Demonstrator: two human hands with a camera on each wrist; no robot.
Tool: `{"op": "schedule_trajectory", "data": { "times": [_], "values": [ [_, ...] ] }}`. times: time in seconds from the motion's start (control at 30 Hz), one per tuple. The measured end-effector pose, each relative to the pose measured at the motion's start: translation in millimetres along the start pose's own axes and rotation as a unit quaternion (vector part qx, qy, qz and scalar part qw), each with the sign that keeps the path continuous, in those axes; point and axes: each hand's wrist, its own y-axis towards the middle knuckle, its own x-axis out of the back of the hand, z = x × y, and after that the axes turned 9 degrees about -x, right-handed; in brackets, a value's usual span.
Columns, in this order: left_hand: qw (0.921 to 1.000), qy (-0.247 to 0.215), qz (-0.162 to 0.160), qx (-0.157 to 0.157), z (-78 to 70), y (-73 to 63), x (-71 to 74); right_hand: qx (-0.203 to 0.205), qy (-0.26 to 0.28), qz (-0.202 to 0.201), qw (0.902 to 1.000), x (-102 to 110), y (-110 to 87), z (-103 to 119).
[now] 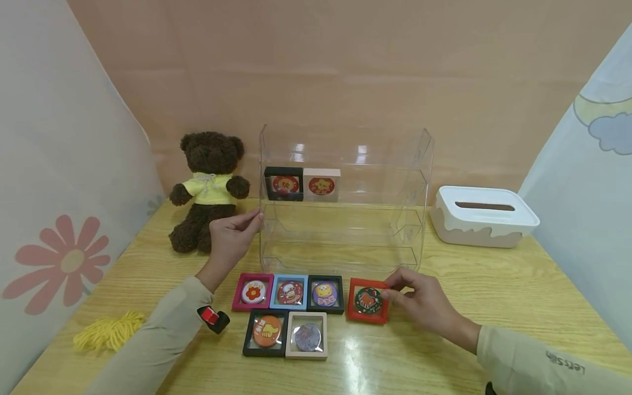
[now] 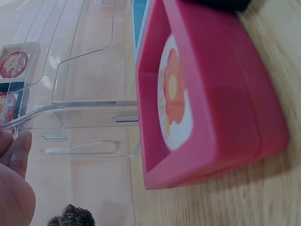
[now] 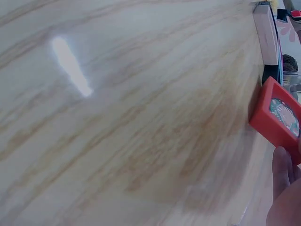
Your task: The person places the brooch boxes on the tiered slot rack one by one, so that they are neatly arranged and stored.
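Note:
At its left side edge, my left hand [image 1: 229,238] pinches a clear acrylic display rack [image 1: 345,219] with stepped shelves. My right hand [image 1: 424,302] grips the right edge of a red square display frame [image 1: 367,300] holding a round green badge, thumb at the front. In the right wrist view this red frame [image 3: 268,115] appears tilted, close over the table. A black frame [image 1: 283,184] and a cream frame [image 1: 321,185], each with a red badge, stand side by side on an upper shelf. Before the rack lie pink [image 1: 253,292], light blue [image 1: 289,292] and black [image 1: 325,294] badge frames in a row.
Nearer me lie another black frame [image 1: 266,332] and a beige frame [image 1: 306,336]. A brown teddy bear [image 1: 209,189] sits left of the rack; a white tissue box [image 1: 484,216] stands right. Yellow yarn [image 1: 109,331] lies at the front left of the wooden table [image 1: 395,362].

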Motion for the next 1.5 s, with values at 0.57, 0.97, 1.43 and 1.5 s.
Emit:
{"op": "schedule_trajectory", "data": {
  "times": [0.57,0.97,1.43,1.5],
  "values": [
    [1.0000,0.005,0.001,0.002,-0.1,-0.7,0.8,0.027,0.012,-0.026,0.9992,9.3,2.3,3.3],
    [0.9999,0.013,0.003,-0.004,1.2,-1.6,1.0,0.032,-0.009,-0.056,0.9979,18.5,7.9,6.0],
    [0.9997,0.023,0.004,-0.008,0.3,-1.8,0.8,0.008,-0.025,-0.092,0.9954,31.1,19.4,16.6],
    [0.9996,0.026,0.005,-0.005,0.0,-1.6,0.9,0.001,-0.021,-0.096,0.9952,33.8,22.1,19.2]
  ]
}}
